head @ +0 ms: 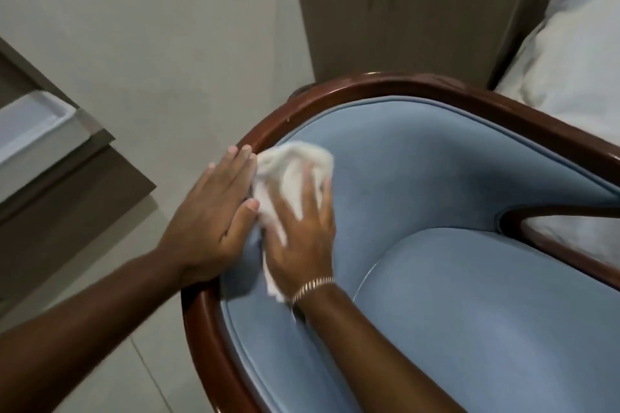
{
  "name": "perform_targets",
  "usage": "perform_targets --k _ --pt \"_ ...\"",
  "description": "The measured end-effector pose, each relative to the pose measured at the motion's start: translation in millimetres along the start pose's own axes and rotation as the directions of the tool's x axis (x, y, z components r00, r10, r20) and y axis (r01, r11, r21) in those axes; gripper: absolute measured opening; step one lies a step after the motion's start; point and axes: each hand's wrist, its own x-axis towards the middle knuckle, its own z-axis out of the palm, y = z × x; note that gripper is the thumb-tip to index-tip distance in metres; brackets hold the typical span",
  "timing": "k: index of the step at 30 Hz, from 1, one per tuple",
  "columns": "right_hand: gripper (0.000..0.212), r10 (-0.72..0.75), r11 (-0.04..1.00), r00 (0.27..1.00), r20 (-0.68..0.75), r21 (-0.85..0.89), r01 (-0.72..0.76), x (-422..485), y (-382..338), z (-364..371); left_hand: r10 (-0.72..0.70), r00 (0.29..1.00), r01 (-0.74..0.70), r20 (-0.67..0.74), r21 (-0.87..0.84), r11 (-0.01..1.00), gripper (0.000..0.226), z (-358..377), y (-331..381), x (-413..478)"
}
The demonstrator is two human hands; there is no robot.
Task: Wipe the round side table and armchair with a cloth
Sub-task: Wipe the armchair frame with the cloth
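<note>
A blue upholstered armchair [436, 178] with a glossy dark wooden frame fills the lower right of the head view. A crumpled white cloth [288, 164] lies against the inner left side of its backrest. My right hand [302, 231], a bracelet on the wrist, presses flat on the cloth with fingers spread and blurred by motion. My left hand [214, 218] rests flat on the wooden rim just left of the cloth, fingers together, its thumb touching the cloth's edge. The round side table is not in view.
A brown desk or shelf [67, 198] with a white tray [30, 124] stands at the left. A wardrobe [402, 10] with two dark handles is behind the chair. White bedding [577, 54] lies at the right. Pale floor tiles show between them.
</note>
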Motion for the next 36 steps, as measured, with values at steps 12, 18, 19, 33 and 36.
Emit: perform_targets --k 12,18,19,33,36 --pt "0.056 0.548 0.836 0.817 -0.178 0.134 -0.532 27 11 18 0.025 0.999 -0.030 -0.043 -0.100 0.995 0.067 5 -6 -3" --pt "0.053 0.323 0.887 0.645 0.692 0.017 -0.462 -131 12 -100 -0.018 1.000 0.018 0.010 -0.027 0.999 0.072 10 -9 0" --pt "0.055 0.371 0.849 0.555 0.744 -0.031 -0.527 -132 8 -127 -0.067 0.998 0.068 0.016 -0.085 0.994 0.073 7 -6 -1" --pt "0.062 0.068 0.913 0.854 0.517 0.313 -0.262 151 -243 -37 -0.648 0.699 0.113 0.304 -0.941 -0.320 0.048 -162 -81 -27" --pt "0.065 0.186 0.790 0.738 0.649 0.348 -0.505 197 -265 36 -0.795 0.552 0.016 0.252 -0.956 -0.292 0.044 -195 -170 -29"
